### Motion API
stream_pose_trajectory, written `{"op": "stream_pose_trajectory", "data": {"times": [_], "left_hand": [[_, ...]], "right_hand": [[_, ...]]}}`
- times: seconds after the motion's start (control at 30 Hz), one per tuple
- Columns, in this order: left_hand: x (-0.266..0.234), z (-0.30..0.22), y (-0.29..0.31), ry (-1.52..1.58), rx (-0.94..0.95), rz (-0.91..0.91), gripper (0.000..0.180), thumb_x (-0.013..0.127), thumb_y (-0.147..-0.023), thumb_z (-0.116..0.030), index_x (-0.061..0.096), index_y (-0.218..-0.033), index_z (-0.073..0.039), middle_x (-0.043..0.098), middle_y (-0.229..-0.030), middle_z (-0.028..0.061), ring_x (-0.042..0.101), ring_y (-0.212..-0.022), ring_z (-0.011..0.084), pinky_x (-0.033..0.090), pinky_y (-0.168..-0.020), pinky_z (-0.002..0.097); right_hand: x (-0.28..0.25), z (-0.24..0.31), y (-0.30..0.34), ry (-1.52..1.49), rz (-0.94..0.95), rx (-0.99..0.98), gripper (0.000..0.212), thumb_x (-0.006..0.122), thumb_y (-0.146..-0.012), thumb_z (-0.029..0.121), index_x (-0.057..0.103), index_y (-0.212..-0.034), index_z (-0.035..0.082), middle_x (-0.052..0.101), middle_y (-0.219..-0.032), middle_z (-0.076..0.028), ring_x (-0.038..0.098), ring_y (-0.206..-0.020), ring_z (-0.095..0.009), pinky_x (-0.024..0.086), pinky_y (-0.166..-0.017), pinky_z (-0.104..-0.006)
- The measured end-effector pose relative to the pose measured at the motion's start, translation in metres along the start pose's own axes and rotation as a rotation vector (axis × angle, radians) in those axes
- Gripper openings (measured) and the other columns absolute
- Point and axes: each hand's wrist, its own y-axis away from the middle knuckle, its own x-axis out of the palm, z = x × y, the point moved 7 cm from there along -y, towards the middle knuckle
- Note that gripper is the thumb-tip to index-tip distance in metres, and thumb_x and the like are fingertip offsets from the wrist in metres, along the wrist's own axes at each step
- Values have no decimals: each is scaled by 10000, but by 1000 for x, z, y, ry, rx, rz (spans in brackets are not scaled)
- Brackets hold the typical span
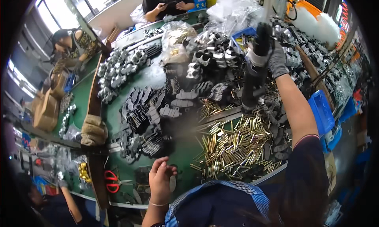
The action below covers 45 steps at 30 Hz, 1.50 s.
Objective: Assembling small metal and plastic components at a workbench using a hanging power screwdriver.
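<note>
My left hand (161, 179) is bare and hovers over the green bench's near edge, its fingers loosely bent and slightly apart, with nothing visible in it. Brake pads (152, 142) lie heaped just beyond it. To its right spreads a pile of brass-coloured metal pins (237, 148). My right hand (278, 61), in a grey glove, is stretched far forward at the right, beside a dark upright tool (256, 69) wrapped in white near its top. That tool partly hides its fingers, so I cannot see whether they hold anything. Silvery brake calipers (292, 58) are stacked next to this hand.
Red-handled scissors (112, 182) lie at the near left. More calipers (120, 71) and a clear bag of small parts (177, 43) sit farther off. A blue bin (320, 112) stands at the right edge. Across the bench is a co-worker (167, 3); others work at the left.
</note>
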Motion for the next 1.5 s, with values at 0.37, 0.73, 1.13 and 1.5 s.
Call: {"op": "stream_pose_trajectory", "data": {"times": [0.37, 0.73, 1.13, 1.5], "left_hand": [[-30, 6, 29, -29, 38, -78, 192, 502, -893, -153, 529, -1014, -7, 582, -738, 93, 590, -698, 183, 485, -647, 302], [-45, 10, 24, -51, -9, -29, 226, 518, -888, -170, 531, -1037, -1, 591, -760, 96, 593, -709, 174, 486, -664, 292], [54, -55, -45, -274, 601, 173, 518, 652, -796, -170, 409, -1227, -16, 517, -1059, 84, 523, -936, 143, 439, -789, 271], [72, 6, -46, 113, 297, 445, 498, 523, -787, -409, 484, -1171, -96, 572, -1057, 81, 553, -958, 266, 463, -773, 411]], "right_hand": [[289, -33, 155, 1524, 1328, -917, 500, 524, -751, 129, 480, -1246, 189, 453, -1276, -41, 298, -1282, -263, 231, -1037, -497], [302, -42, 161, 1496, 1584, -999, 397, 601, -702, 256, 568, -1084, 154, 563, -1091, -31, 544, -1024, -226, 227, -1005, -535], [271, 99, 178, -74, 1150, 655, 508, 728, -664, 163, 528, -1111, 30, 629, -944, -79, 607, -806, -159, 509, -700, -288], [186, 96, 247, -682, 928, 721, 533, 567, -850, 286, 385, -1282, 32, 532, -1171, -200, 549, -1042, -347, 405, -924, -540]]}}
